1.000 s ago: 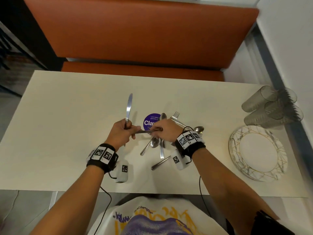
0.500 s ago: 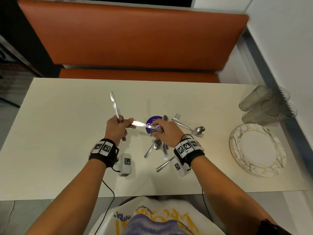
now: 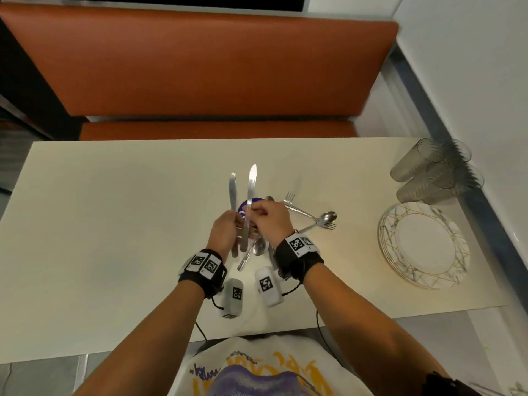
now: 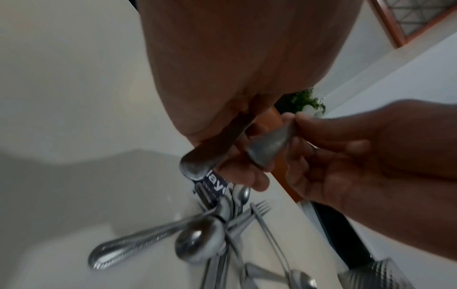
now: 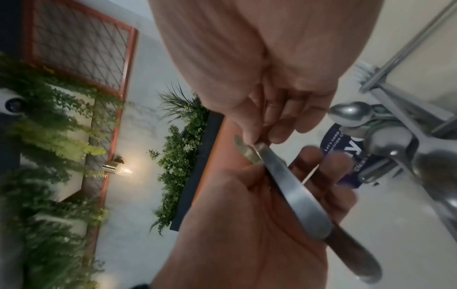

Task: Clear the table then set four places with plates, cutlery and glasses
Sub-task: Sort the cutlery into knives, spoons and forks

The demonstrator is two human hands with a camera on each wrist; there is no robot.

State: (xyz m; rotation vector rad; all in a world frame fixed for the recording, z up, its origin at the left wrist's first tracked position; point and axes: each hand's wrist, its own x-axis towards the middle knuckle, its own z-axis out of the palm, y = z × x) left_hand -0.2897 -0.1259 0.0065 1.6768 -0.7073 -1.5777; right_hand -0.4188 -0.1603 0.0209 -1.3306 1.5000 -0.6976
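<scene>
Both hands' fingers grip upright knives (image 3: pixel 242 195) — bare table (image 3: pixel 114 210) leftward.

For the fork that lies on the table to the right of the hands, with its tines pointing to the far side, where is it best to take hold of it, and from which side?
Probably by the handle, coming from above with the right hand. The fork lies flat, tines toward the bench, its thin handle running right under a spoon. Pinch mid-handle, where it is bare, clear of the tines.
</scene>
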